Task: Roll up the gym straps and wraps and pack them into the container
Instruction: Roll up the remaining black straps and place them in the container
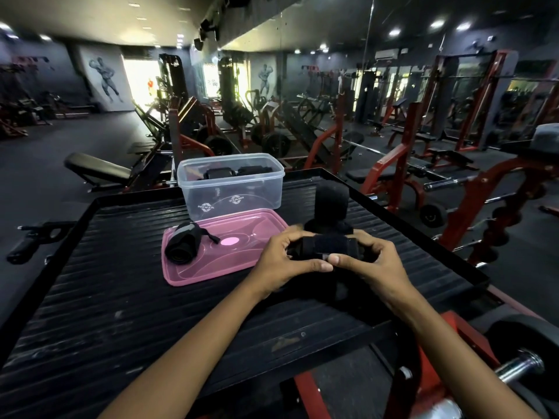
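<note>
Wrap (325, 247), a black roll lying crosswise left to right, sits clasped between left hand (282, 261) and right hand (367, 260).

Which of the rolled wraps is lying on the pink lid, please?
The rolled wrap with the grey band; the others sit inside the clear container or between both hands.
</note>
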`<state>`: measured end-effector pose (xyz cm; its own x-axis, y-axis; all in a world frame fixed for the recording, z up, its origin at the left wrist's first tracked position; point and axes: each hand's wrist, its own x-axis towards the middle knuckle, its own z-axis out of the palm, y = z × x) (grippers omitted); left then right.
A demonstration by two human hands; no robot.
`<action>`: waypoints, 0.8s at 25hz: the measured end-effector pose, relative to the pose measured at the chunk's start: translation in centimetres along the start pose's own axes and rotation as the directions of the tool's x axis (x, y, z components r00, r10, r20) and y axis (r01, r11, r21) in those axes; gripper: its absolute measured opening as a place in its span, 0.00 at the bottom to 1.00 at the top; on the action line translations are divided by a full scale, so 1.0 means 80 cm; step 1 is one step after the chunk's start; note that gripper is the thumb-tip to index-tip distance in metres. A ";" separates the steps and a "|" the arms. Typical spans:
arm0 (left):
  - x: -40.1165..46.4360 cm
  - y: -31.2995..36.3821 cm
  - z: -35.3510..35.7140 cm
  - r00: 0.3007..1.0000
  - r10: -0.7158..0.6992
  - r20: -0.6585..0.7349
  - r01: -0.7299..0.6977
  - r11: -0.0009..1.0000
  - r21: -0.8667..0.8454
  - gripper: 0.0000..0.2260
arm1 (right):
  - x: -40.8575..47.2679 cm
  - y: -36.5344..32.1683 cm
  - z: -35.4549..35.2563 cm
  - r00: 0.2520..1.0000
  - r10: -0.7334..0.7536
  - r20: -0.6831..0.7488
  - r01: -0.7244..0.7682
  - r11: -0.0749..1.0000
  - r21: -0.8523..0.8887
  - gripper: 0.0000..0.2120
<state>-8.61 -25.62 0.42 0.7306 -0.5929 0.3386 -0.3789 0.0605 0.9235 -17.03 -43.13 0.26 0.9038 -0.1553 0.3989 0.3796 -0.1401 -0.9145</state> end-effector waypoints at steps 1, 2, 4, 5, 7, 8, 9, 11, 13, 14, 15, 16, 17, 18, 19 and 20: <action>0.000 -0.001 0.000 1.000 0.011 0.013 -0.011 1.000 -0.022 0.23 | -0.001 -0.001 0.000 1.000 -0.003 0.006 0.003 1.000 0.005 0.15; 0.000 -0.001 0.000 1.000 0.010 0.015 -0.009 0.999 -0.041 0.24 | -0.001 -0.002 0.001 1.000 -0.009 0.001 0.009 1.000 0.011 0.16; 0.000 -0.002 0.002 1.000 -0.010 -0.003 0.010 0.998 -0.066 0.23 | -0.001 -0.002 0.003 0.999 -0.032 -0.042 0.032 0.999 -0.002 0.19; 0.000 -0.002 0.003 1.000 -0.014 -0.022 0.013 0.998 -0.063 0.24 | 0.000 0.000 0.002 0.997 -0.041 -0.066 0.040 0.999 -0.021 0.21; 0.000 -0.003 0.003 0.998 -0.020 -0.061 0.018 0.999 -0.026 0.28 | 0.001 0.003 0.002 0.994 -0.044 -0.102 0.041 0.999 -0.033 0.25; 0.000 -0.003 0.004 0.997 -0.033 -0.069 0.032 0.999 -0.017 0.30 | 0.001 0.004 0.002 0.993 -0.045 -0.113 0.043 0.999 -0.020 0.28; -0.001 0.000 0.004 0.997 -0.051 -0.063 0.049 0.998 -0.033 0.32 | 0.002 0.005 0.000 0.992 -0.051 -0.113 0.050 0.999 -0.011 0.29; -0.002 0.003 0.006 0.997 -0.074 -0.003 0.073 0.992 -0.104 0.33 | 0.002 0.004 -0.001 0.996 -0.078 -0.053 0.076 0.996 -0.038 0.29; -0.002 0.004 0.006 0.997 -0.046 0.057 0.053 0.991 -0.125 0.25 | 0.002 0.002 0.002 0.991 -0.124 0.051 0.127 0.988 -0.083 0.22; -0.001 0.003 0.006 0.997 -0.028 0.066 0.037 0.990 -0.133 0.20 | 0.002 0.002 0.003 0.987 -0.138 0.084 0.146 0.983 -0.109 0.19; -0.001 0.002 0.006 0.998 -0.024 0.064 0.034 0.987 -0.158 0.17 | 0.003 0.003 0.003 0.985 -0.141 0.096 0.153 0.979 -0.134 0.16; -0.001 0.002 0.006 0.998 -0.035 0.054 0.045 0.981 -0.188 0.15 | 0.003 0.004 0.003 0.987 -0.130 0.096 0.144 0.978 -0.150 0.14; -0.002 0.003 0.006 0.997 -0.053 0.047 0.062 0.975 -0.214 0.14 | 0.003 0.005 0.003 0.991 -0.105 0.087 0.118 0.980 -0.163 0.12; -0.002 0.004 0.006 0.997 -0.069 0.042 0.077 0.969 -0.236 0.14 | 0.003 0.005 0.003 0.994 -0.079 0.080 0.093 0.979 -0.181 0.10; -0.003 0.004 0.007 0.996 -0.083 0.040 0.090 0.962 -0.258 0.13 | 0.002 0.004 0.004 0.995 -0.060 0.075 0.075 0.975 -0.209 0.09; -0.003 0.004 0.007 0.995 -0.097 0.033 0.102 0.955 -0.277 0.13 | 0.002 0.003 0.006 0.996 -0.048 0.079 0.065 0.969 -0.240 0.09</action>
<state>-9.25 -25.89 0.55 0.7445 -0.6225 0.2412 -0.1300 0.2192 0.9670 -16.70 -42.68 0.03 0.8975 -0.0705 0.4354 0.3793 -0.3803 -0.8435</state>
